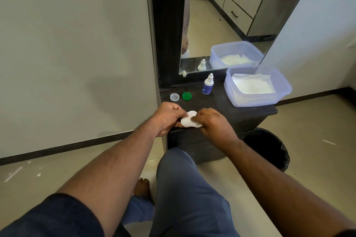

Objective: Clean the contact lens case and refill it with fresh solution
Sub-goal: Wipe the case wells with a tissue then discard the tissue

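Pale wall on the left, dark low cabinet top (221, 102) ahead with a mirror (221, 21) standing at its far edge. On the cabinet top, far left, a clear cap (175, 97) lies just beside a green cap (186, 96), apart from each other, both open side up. At the near edge the left hand (167, 119) curls its fingers round the left end of the white contact lens case (189, 119), thumb on top, holding it just over the edge. Right hand (213, 123) grips the case's right end, fingers curled and pressing something white onto it; cannot tell whether that is tissue or part of the case. Further right and farther back, a small solution bottle (208, 84) stands upright, white with blue label, nozzle cap on. Far right, a clear plastic tub (281, 90) holds white tissue (252, 84). Black bin (269, 148) on the floor, right of the cabinet, near side.
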Demonstrator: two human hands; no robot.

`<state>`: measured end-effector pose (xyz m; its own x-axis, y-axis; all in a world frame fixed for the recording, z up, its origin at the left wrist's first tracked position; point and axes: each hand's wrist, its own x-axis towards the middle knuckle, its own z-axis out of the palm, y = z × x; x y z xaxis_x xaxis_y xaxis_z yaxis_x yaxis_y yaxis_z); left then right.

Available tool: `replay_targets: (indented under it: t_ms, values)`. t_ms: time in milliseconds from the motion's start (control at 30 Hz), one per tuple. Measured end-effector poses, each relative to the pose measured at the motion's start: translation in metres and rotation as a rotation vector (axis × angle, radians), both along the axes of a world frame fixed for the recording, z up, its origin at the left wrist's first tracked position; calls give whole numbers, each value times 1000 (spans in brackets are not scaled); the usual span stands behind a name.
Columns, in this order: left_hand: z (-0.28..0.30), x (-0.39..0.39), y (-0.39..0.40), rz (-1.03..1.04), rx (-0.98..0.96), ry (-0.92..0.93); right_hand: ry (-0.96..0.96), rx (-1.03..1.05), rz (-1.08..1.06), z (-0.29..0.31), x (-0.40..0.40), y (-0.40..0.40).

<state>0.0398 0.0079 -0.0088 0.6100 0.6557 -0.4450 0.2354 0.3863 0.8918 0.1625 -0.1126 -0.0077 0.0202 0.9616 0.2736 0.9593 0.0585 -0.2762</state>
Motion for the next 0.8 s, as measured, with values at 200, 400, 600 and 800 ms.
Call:
replay_targets:
  t_ms: [200, 400, 600, 800]
  values:
    - [2, -3, 1, -38, 18, 1, -269, -12, 351, 15, 11, 9]
    - [0, -2, 2, -55, 18, -3, -574, -74, 564, 25, 26, 27]
    - [0, -1, 3, -55, 24, -3, -649, -112, 544, 22, 25, 27]
    - [0, 4, 1, -3, 59, 65, -587, -11, 292, 2, 9, 9]
